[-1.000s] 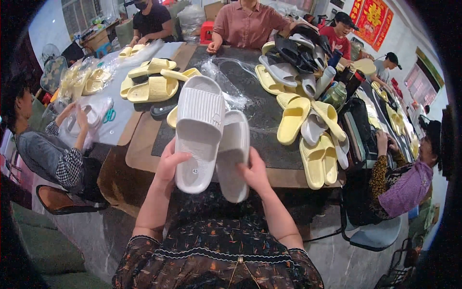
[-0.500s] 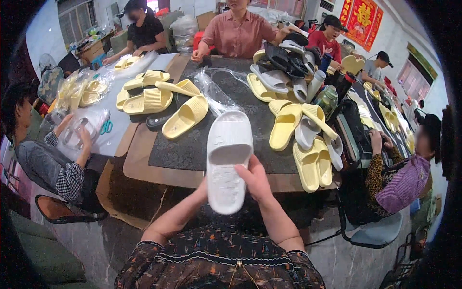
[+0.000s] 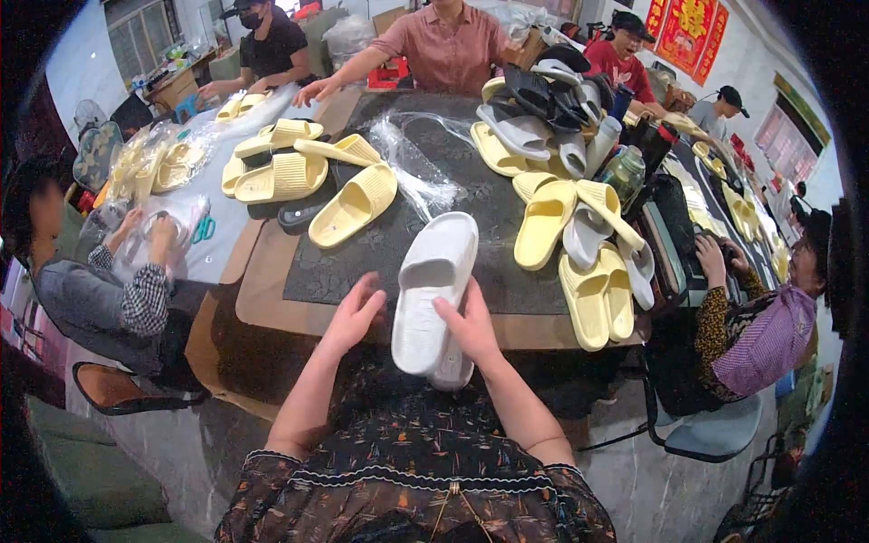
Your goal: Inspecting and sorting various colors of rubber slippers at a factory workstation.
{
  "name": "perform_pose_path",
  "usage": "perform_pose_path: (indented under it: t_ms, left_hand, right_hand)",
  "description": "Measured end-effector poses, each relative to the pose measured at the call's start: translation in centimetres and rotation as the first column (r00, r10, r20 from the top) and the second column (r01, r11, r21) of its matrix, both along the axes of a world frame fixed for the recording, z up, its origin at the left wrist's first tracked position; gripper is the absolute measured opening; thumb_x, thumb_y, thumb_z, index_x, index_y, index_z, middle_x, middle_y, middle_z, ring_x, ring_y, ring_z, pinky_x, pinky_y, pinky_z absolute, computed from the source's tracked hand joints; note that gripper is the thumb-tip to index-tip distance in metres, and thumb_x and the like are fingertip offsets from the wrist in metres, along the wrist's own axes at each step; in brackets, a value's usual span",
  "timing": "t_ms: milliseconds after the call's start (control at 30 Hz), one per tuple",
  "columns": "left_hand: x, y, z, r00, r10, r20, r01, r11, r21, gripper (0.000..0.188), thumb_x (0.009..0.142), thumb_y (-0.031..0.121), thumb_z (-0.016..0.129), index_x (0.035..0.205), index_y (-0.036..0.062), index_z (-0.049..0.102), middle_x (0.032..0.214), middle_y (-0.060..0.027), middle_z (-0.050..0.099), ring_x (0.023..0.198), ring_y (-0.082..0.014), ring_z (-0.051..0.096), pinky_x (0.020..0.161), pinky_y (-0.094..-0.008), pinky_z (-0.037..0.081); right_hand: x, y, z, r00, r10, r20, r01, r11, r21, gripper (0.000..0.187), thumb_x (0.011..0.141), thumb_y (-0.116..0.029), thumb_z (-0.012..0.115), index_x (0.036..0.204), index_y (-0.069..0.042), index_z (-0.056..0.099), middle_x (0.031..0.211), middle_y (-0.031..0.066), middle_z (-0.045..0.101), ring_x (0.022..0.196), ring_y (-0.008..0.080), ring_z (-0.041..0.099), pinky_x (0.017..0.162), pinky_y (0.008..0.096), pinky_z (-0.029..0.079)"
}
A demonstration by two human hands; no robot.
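Note:
A white ridged slide slipper [image 3: 418, 317] is held in front of me, tilted, with its toe end up over the near table edge. Under its heel shows part of a second pale slipper [image 3: 453, 369]. My right hand [image 3: 471, 328] grips the pair from the right side, its thumb on the top footbed and its fingers hidden behind. Just left of the slippers, my left hand [image 3: 356, 312] is open with fingers apart, touching nothing. Beyond lie clear plastic bags [image 3: 418, 172] on the dark tabletop.
Yellow slippers [image 3: 358, 208] lie at the left of the table [image 3: 335, 281]. At the right are more yellow slippers [image 3: 545, 224], a heap of grey and black ones [image 3: 543, 95] and a green bottle [image 3: 623, 172]. Several people work around; teal scissors [image 3: 204, 230] lie at left.
My left hand has let go of the white slipper and moved left. The slipper has tilted, exposing the second one beneath. The person opposite has stretched an arm toward the left.

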State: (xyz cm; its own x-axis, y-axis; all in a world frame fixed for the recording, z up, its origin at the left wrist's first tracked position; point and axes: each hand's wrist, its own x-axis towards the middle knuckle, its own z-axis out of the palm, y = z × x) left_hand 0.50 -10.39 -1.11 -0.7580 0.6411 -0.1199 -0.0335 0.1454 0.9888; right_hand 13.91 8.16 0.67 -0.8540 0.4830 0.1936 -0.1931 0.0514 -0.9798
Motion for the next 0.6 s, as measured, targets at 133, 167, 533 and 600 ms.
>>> perform_pose_path:
  t_ms: [133,167,533,600]
  left_hand:
    - [1.2,1.1,0.6,0.963,-0.121,-0.241,0.102,0.991,-0.089,0.099,0.078,0.032,0.072,0.146,-0.0011,0.009,0.139,-0.0221,0.037,0.126,-0.0270,0.042,0.105,-0.0377,0.034]
    - [1.0,1.2,0.6,0.988,-0.064,-0.142,0.065,0.998,0.001,0.112,0.070,0.032,0.079,0.146,-0.0022,0.005,0.141,-0.0234,0.033,0.131,-0.0287,0.035,0.109,-0.0389,0.027]
    - [1.5,-0.6,5.1,0.757,-0.352,0.551,-0.075,0.791,0.607,0.076,0.087,0.042,0.053,0.142,-0.0026,0.027,0.129,-0.0252,0.047,0.108,-0.0391,0.057,0.086,-0.0443,0.054]
    - [1.2,-0.7,5.1,0.720,-0.415,0.556,-0.114,0.720,0.685,0.077,0.087,0.047,0.050,0.142,-0.0021,0.027,0.131,-0.0269,0.046,0.110,-0.0421,0.055,0.089,-0.0468,0.052]
  right_hand:
    - [0.5,-2.0,2.3,0.961,0.260,0.095,-0.277,0.898,0.341,0.066,0.085,-0.019,0.067,0.138,-0.001,0.032,0.118,0.0179,0.052,0.098,0.0218,0.059,0.080,0.0337,0.051]
    - [0.5,-2.0,2.5,0.974,0.216,0.065,-0.224,0.899,0.376,0.058,0.085,-0.018,0.067,0.133,-0.001,0.041,0.106,0.0135,0.057,0.092,0.0193,0.060,0.070,0.0301,0.051]
    - [0.9,2.6,-3.2,0.891,-0.453,0.003,0.255,0.506,0.824,0.055,0.075,-0.014,0.072,0.123,-0.003,0.049,0.101,0.0111,0.053,0.079,0.0214,0.056,0.069,0.0337,0.049]
    - [0.9,3.3,-3.5,0.906,-0.331,0.264,0.103,0.777,0.621,0.051,0.078,-0.014,0.067,0.124,-0.005,0.048,0.108,0.0143,0.053,0.096,0.0303,0.057,0.082,0.0403,0.048]
